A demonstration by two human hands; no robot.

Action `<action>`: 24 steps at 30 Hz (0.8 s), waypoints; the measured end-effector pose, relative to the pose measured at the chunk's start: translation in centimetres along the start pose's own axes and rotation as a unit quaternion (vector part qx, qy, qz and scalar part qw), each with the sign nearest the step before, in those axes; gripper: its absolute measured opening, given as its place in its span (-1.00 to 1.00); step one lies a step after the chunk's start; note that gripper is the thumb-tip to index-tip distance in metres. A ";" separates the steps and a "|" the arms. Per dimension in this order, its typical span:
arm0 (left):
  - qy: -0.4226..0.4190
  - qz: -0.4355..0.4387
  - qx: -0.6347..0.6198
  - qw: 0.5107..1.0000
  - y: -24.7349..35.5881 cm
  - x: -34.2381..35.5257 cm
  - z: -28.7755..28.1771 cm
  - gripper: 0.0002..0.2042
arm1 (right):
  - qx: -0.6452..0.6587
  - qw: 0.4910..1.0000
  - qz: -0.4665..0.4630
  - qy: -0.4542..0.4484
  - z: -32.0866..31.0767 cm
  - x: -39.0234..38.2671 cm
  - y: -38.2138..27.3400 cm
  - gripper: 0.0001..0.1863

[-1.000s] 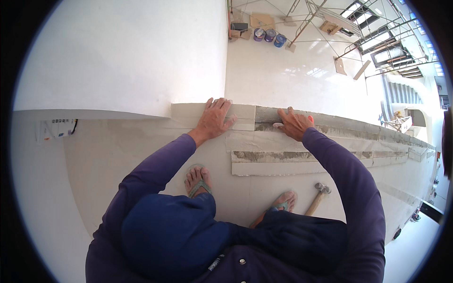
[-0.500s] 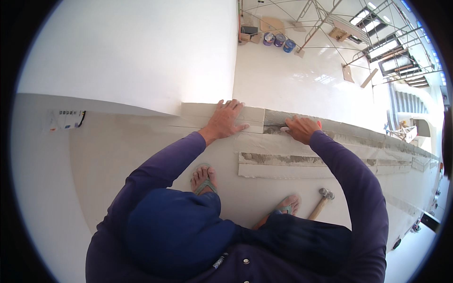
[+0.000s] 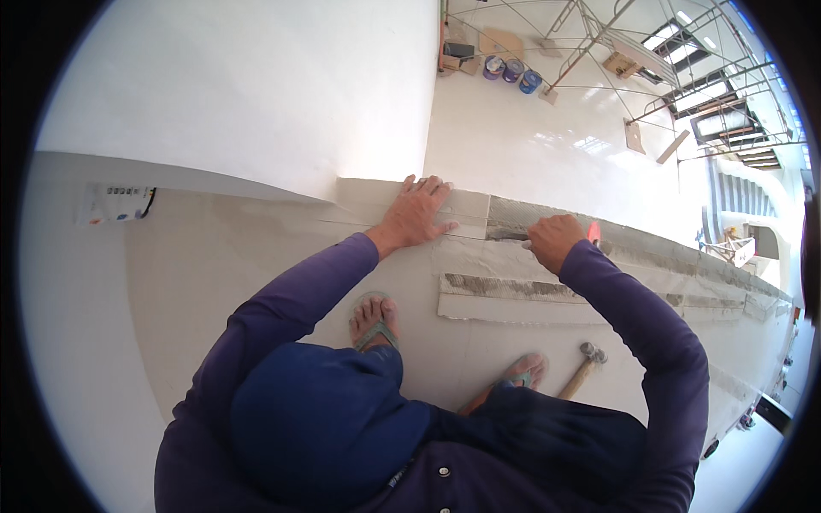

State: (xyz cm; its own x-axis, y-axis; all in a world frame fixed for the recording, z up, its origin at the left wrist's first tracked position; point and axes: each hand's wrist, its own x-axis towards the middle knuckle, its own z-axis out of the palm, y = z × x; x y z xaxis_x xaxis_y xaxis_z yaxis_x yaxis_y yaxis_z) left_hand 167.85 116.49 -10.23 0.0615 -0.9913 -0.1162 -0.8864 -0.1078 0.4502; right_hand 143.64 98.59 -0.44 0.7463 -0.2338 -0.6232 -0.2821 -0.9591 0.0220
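Note:
My left hand point(image 3: 412, 215) lies with fingers spread on a pale tile strip point(image 3: 470, 208) along the ledge edge, beside the white wall. My right hand point(image 3: 554, 239) is closed around a small trowel point(image 3: 593, 231), whose red handle end sticks out behind the fist. Its thin dark blade points left, low over a band of grey mortar point(image 3: 534, 212) that starts at the tile's right end. The fist hides most of the handle. Nearer to me, a second pale strip point(image 3: 500, 309) has rough mortar along its far side.
A hammer point(image 3: 584, 368) lies right of my sandalled feet. Past the ledge edge is a lower floor with several paint buckets point(image 3: 511, 72) and metal scaffolding point(image 3: 637, 51). A white box point(image 3: 120, 203) with a dark cable is at the far left.
My right hand has turned into a tighter fist, and more of the trowel's blade and red handle shows. My left hand keeps its place on the tile. The view has shifted slightly.

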 end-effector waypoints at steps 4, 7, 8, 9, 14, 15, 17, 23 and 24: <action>0.013 0.008 -0.006 1.000 0.1 0.5 -0.2 -0.25 | 0.022 1.000 -0.008 0.008 2.4 0.3 1.5 -0.54; 0.004 0.002 -0.020 1.000 0.0 0.2 -0.1 -0.25 | 0.055 0.997 -0.035 0.035 3.6 0.5 2.8 -0.62; 0.002 -0.002 -0.027 1.000 -0.2 0.1 -0.2 -0.25 | 0.062 0.997 -0.036 0.041 4.4 0.8 3.2 -0.59; 0.001 0.003 -0.024 1.000 -0.2 0.1 -0.4 -0.25 | 0.069 0.996 -0.039 0.049 5.2 1.1 3.4 -0.57; 0.004 0.006 0.004 1.000 -0.3 -0.2 0.0 -0.24 | 0.104 0.989 -0.005 0.105 6.6 1.3 2.5 -0.52; 0.006 0.008 -0.003 1.000 -0.4 -0.1 0.1 -0.24 | 0.105 0.989 -0.001 0.107 7.0 1.0 2.4 -0.53; 0.009 0.012 -0.018 1.000 -0.6 -0.2 0.2 -0.24 | 0.123 0.989 0.001 0.079 6.9 1.0 2.3 -0.51; 0.009 0.001 -0.014 1.000 -0.6 -0.6 0.4 -0.25 | 0.194 0.981 0.013 -0.017 3.0 1.0 2.0 -0.37; 0.000 0.000 -0.016 1.000 -0.4 -0.5 0.2 -0.25 | 0.188 0.982 0.013 -0.036 2.3 1.2 2.2 -0.36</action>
State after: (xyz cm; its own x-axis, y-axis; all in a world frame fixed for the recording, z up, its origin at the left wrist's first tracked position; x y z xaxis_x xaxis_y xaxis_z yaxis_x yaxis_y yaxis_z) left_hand 168.12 117.07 -10.54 0.0612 -0.9914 -0.1153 -0.8717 -0.1094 0.4777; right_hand 142.53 96.56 -2.92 0.6950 -0.2336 -0.6801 -0.5132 -0.8235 -0.2416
